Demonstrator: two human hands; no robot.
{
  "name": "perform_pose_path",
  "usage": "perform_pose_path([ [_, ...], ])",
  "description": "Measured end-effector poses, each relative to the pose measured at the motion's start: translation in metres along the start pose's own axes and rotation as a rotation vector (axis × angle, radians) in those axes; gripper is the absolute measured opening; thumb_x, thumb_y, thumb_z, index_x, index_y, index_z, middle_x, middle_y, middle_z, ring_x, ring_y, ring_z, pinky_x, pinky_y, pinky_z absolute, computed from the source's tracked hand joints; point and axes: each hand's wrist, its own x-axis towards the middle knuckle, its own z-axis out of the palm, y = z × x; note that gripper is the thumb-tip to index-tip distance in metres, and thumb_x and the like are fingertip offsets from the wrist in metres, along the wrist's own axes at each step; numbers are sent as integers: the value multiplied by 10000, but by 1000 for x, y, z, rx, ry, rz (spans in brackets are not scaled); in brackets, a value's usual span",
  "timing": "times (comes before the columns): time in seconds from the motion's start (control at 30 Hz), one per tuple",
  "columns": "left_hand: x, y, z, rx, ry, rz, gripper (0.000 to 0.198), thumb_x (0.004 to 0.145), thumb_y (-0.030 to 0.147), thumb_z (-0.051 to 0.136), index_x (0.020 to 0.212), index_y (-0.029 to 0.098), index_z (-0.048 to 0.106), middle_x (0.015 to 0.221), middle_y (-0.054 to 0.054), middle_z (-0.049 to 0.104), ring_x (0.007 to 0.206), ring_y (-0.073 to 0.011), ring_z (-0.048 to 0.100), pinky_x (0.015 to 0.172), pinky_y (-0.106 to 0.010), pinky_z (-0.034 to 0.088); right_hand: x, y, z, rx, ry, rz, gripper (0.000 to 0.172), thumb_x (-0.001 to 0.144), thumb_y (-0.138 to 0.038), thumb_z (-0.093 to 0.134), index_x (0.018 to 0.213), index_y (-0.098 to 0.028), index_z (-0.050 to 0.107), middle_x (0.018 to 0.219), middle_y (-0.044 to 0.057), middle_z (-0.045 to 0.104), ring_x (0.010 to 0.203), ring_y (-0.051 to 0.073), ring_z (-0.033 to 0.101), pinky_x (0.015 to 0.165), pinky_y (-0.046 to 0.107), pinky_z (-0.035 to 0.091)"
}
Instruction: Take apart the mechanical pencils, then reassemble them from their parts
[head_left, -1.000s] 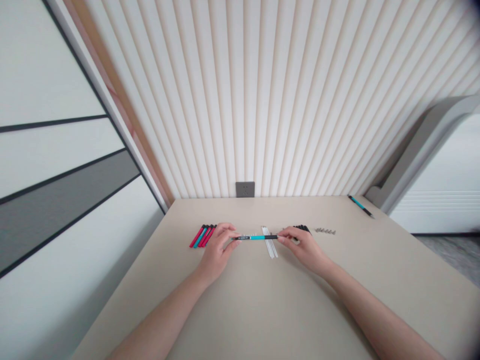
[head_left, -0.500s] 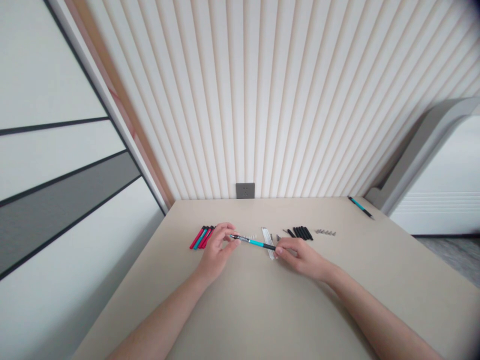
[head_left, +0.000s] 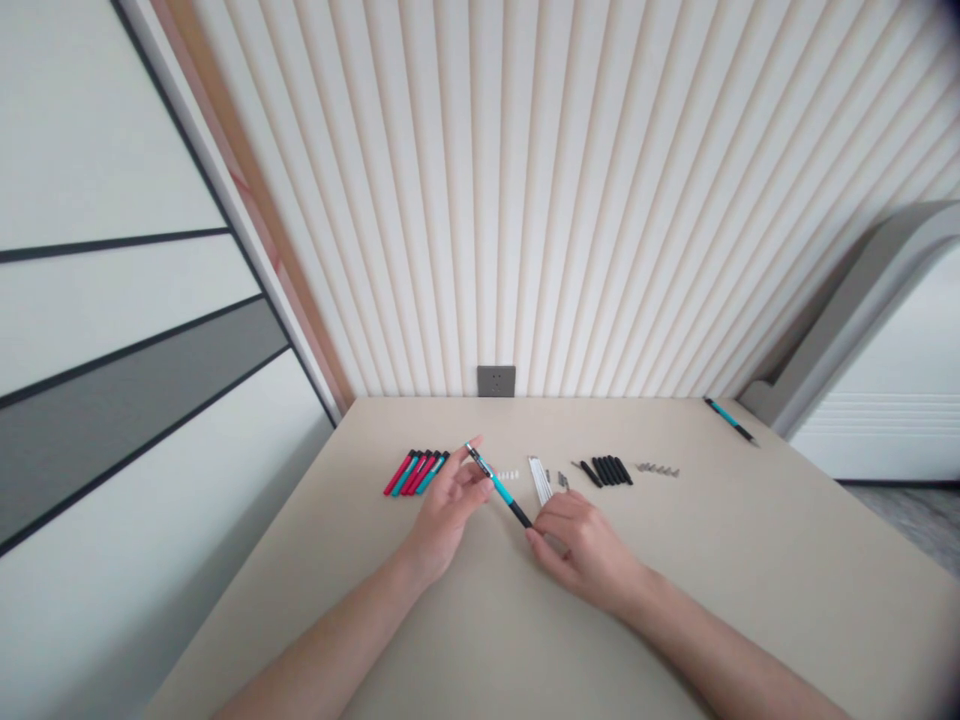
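A blue and black pen (head_left: pixel 504 492) is held slantwise between my two hands, its clip end up at the left. My left hand (head_left: pixel 448 510) grips it near the clip, one fingertip at the top end. The fingers of my right hand (head_left: pixel 581 545) pinch the black lower end, hiding the tip. Behind my left hand lies a row of red and blue pen barrels (head_left: pixel 412 474). White refills (head_left: pixel 539 481) lie just behind my right hand, with small springs (head_left: pixel 562 481) beside them.
Several black grips (head_left: pixel 613 471) and a row of metal tips (head_left: pixel 658 470) lie right of centre on the table (head_left: pixel 480 640). Small clear pieces (head_left: pixel 508 475) sit behind the held pen. Another blue pen (head_left: pixel 731 421) rests at the back right. A socket (head_left: pixel 496 381) is on the wall.
The held pen has tilted more steeply, its black end now lower and nearer to me. My right hand has moved down and slightly left. The view has shifted slightly.
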Motion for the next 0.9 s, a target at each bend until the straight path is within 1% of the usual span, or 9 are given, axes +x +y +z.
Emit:
perform_pose_path([
  [0.1,-3,3,4,43,-1,19,716,815,269,702,1432,257,339,939,-15,641,895,-149,597,846,-282,453,-1,-2,2,-49,-15,-22,257,941,-237,464,734,-179,605,715,47,610,749,178,561,757,332,377],
  [0.17,-4,5,5,80,7,44,764,832,259,686,1464,268,258,921,-8,637,863,-140,597,839,-282,453,-1,-4,3,-59,-36,-36,250,941,-235,476,736,-178,607,715,38,613,754,174,565,773,332,384],
  [0.2,-5,5,5,105,5,56,763,840,258,678,1468,269,245,919,-8,634,845,-137,594,829,-281,455,-1,-6,3,-57,-49,-43,247,942,-244,484,741,-179,612,723,36,619,763,174,570,784,333,389],
  [0.3,-6,7,4,202,-14,76,680,856,274,655,1440,253,308,939,-19,624,821,-136,582,819,-286,464,0,-10,0,-28,-53,-54,211,942,-294,516,807,-189,640,813,41,656,827,187,593,818,345,406],
  [0.4,-8,7,2,321,-39,94,602,853,282,649,1398,256,395,946,-15,613,840,-145,573,847,-297,464,0,-10,-5,7,33,-8,177,942,-312,523,1010,-209,650,985,64,674,923,208,606,861,367,428],
  [0.47,-10,8,2,382,-77,96,570,847,277,650,1375,265,437,951,-11,607,863,-151,572,867,-302,459,-1,-6,-7,10,110,35,246,943,-309,521,1152,-214,610,1091,86,656,999,222,598,896,383,438],
  [0.53,-11,9,2,400,-140,77,542,851,271,641,1362,263,459,949,-11,602,878,-157,577,871,-305,456,-1,-3,-9,4,162,60,313,943,-307,521,1236,-209,565,1165,104,630,1074,233,575,935,395,438],
  [0.63,-11,12,3,361,-220,32,501,864,260,625,1343,247,479,916,-11,595,883,-162,581,860,-304,453,-2,-1,-9,-3,191,62,357,941,-298,524,1286,-205,527,1207,110,611,1127,237,552,971,405,433],
  [0.9,-8,13,3,180,-290,-65,491,866,249,639,1334,230,488,930,-22,616,907,-169,578,848,-299,431,-1,-1,-8,-26,194,42,378,938,-289,520,1308,-212,510,1220,116,608,1135,243,560,964,414,460],
])
